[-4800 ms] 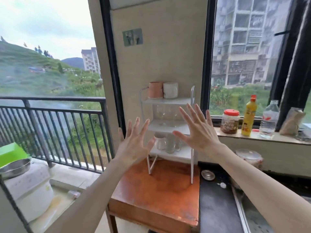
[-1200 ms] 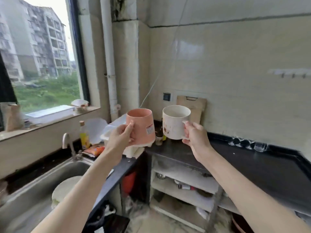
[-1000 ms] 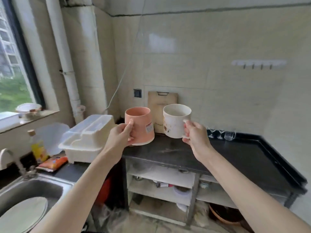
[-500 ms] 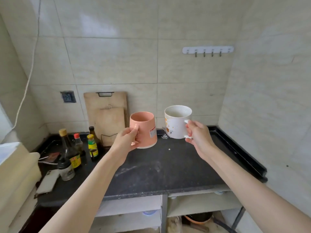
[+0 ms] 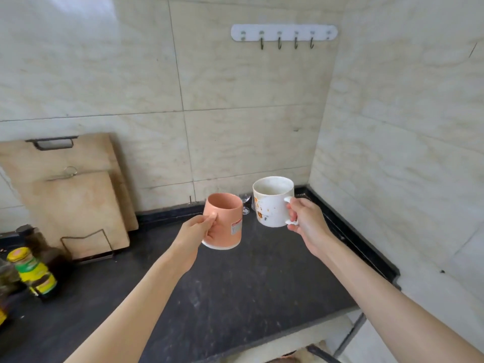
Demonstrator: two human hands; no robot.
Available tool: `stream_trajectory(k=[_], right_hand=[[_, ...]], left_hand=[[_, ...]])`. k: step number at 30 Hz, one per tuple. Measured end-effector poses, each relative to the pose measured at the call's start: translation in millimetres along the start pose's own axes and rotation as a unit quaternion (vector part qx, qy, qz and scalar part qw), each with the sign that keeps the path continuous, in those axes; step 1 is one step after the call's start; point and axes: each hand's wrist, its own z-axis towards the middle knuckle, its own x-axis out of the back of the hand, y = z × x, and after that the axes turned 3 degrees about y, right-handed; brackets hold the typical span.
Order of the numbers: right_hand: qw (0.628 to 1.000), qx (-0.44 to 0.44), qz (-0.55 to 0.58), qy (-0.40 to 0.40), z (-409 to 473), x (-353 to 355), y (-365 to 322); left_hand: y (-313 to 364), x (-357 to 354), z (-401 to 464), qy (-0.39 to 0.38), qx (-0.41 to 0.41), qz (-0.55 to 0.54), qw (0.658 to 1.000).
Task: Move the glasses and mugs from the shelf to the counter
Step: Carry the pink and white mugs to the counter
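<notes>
My left hand [image 5: 197,233] grips a pink mug [image 5: 227,218] by its side, holding it upright above the black counter [image 5: 235,292]. My right hand [image 5: 305,222] holds a white mug [image 5: 271,203] with orange marks by its handle, a little higher and further back. Both mugs hang in the air over the counter's far right part. Between them, at the back wall, a small clear glass [image 5: 245,204] stands on the counter, partly hidden by the mugs. The shelf is out of view.
Two wooden cutting boards [image 5: 76,203] lean on the wall at the left in a wire stand. Sauce bottles [image 5: 34,271] crowd the counter's left edge. A white hook rail [image 5: 284,34] hangs on the tiled wall. The side wall closes the counter on the right.
I have turned from the window shelf to this counter with a mug in each hand. Since half a second ago I have come closer and both mugs reach further toward the back right corner.
</notes>
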Motion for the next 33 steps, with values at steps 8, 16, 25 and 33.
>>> stream_trajectory(k=[8,16,25,33], right_hand=[[0.999,-0.032,-0.037,0.01,188,47,43],[0.991,-0.109,-0.057,0.046,321,81,119],[0.987,-0.14,-0.044,0.07,396,88,197],[0.985,-0.159,-0.019,0.058,434,81,234]], left_hand=[[-5,-128,154,-0.017,0.035,-0.009,0.999],[-60,-224,253,-0.033,0.111,-0.007,0.993],[-124,-301,315,0.025,0.111,-0.022,0.993],[-146,-335,358,0.066,0.079,-0.001,0.995]])
